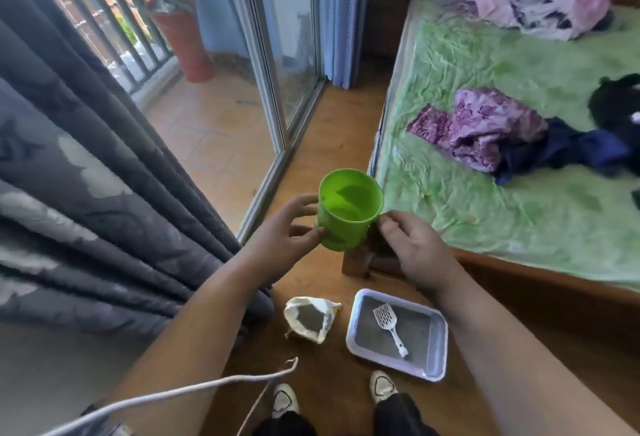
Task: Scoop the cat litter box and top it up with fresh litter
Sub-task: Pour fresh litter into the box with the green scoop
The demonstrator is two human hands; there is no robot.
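Green plastic cup, round and open-topped, held up between two bare hands above a wooden floor.

Fingers of the left hand curl round the cup's left wall, thumb lower down against its side; the right hand has its thumb and fingertips pressed together, pinching the cup's right edge just under the rim. Below the forearms, on the floor, sits a pale rectangular plastic litter box of grey litter, a white slotted plastic scoop lying in it. Just beside the box on its left stands an open cream cloth bag of grey litter. A green-covered bed lies to the right.
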